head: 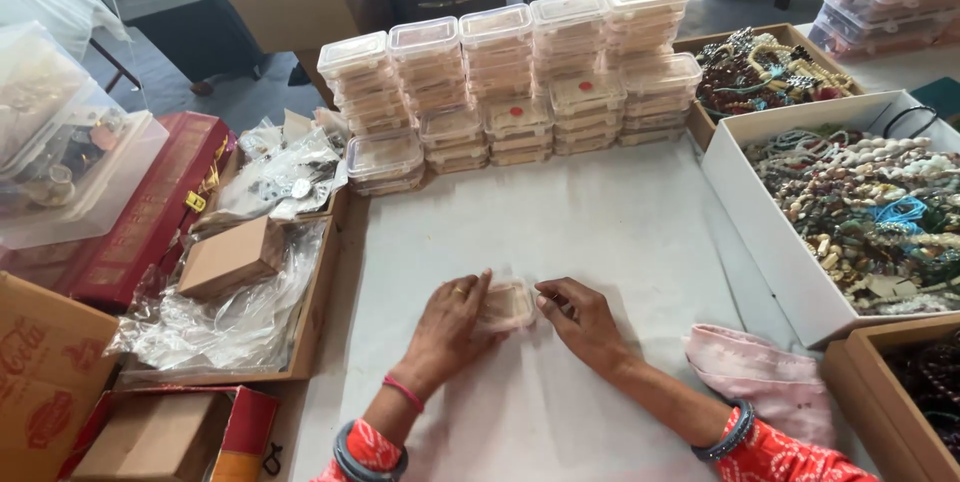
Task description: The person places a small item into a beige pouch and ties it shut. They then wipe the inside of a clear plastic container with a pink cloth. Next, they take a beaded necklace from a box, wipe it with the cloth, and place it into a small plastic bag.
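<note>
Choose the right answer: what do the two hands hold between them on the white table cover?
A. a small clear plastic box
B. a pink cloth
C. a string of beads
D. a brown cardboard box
A: the left hand and the right hand both press on a small clear plastic box lying on the white table cover.

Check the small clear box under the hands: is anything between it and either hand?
Nothing visible. The left hand and right hand both touch the small clear box directly, from opposite sides, on the white table cover.
</note>
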